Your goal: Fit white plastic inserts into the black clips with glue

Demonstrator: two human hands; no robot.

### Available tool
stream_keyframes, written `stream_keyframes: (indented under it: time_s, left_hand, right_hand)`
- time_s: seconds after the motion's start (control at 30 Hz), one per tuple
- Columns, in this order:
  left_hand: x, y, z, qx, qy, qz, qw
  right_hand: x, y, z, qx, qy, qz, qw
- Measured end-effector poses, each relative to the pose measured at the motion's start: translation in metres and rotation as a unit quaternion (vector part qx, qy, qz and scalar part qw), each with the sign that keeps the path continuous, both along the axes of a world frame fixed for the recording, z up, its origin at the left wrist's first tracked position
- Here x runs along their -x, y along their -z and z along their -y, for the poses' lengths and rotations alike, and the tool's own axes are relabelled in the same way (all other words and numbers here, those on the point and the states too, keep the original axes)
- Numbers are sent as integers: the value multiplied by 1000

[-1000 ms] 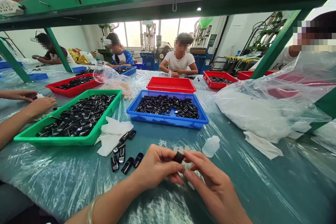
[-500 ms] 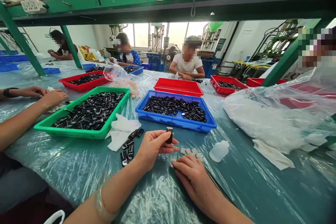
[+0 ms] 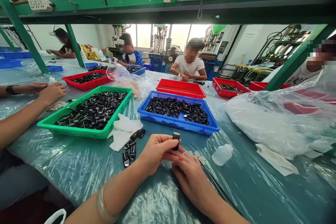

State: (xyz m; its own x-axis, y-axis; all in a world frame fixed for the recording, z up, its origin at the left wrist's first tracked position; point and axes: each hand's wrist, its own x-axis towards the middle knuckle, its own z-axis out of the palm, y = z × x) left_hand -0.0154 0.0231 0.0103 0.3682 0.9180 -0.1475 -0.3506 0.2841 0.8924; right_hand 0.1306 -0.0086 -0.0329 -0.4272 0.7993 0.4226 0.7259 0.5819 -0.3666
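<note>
head view, left hand (image 3: 157, 152): thumb and fingers pinching part (image 3: 176, 141), clear of surface (image 3: 157, 199); upright grip leaves pale end exposed.
right hand (image 3: 193, 175): low, beside left fingertips, at white bits (image 3: 196, 154); pinching or not, can't tell.
bottle (image 3: 222, 154): tilted, right of bits, probably for easy reach.
blue tray (image 3: 178, 123), green tray (image 3: 76, 132): hold black parts in bulk.
loose parts (image 3: 132, 151): by tissue (image 3: 123, 131), likely separated from bulk.

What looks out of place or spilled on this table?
No spill shows, but a few loose black pieces lie beside a crumpled white cloth, outside the green tray and blue tray, and the small bottle seems tipped over.
</note>
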Motion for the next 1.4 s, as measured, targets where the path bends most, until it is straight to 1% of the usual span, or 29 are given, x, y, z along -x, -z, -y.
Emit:
stream_keyframes:
  time_s: [0.07, 0.13, 0.2, 0.3, 0.43, 0.53, 0.63, 0.73, 0.87, 1.03, 1.2, 1.4]
  left_hand:
    - [-2, 1, 4, -15, 32, -24, 999]
    - [-6, 4, 8, -33, 71, -52, 996]
    - [-10, 7, 12, -46, 108, -75, 990]
    - [-15, 11, 17, -50, 144, -98, 983]
    - [-18, 13, 20, -53, 169, -124, 976]
    - [-18, 14, 21, -62, 180, -128, 973]
    - [-17, 15, 22, -75, 181, -130, 972]
    - [-17, 15, 21, -75, 177, -130, 973]
    - [-18, 15, 21, -77, 175, -130, 973]
    - [-18, 16, 21, -73, 173, -126, 974]
    - [-17, 16, 21, -74, 175, -128, 973]
    - [-17, 16, 21, -69, 177, -127, 974]
  right_hand:
    - [-16, -10, 6, 14, 6, -29, 999]
    - [-30, -20, 11, 69, 28, -142, 987]
    - [-40, -29, 14, 80, 57, -225, 969]
    - [-45, -37, 18, 81, 77, -299, 948]
    - [-41, -39, 23, 76, 65, -344, 934]
    - [-39, -38, 24, 63, 45, -352, 933]
    - [-39, -40, 26, 69, 22, -340, 938]
    - [-40, -43, 27, 75, 17, -325, 943]
    - [-39, -45, 27, 56, 5, -309, 949]
    - [-40, -42, 25, 24, -15, -291, 956]
    - [-40, -38, 25, -3, -16, -273, 962]
    - [-38, -36, 25, 21, 8, -284, 958]
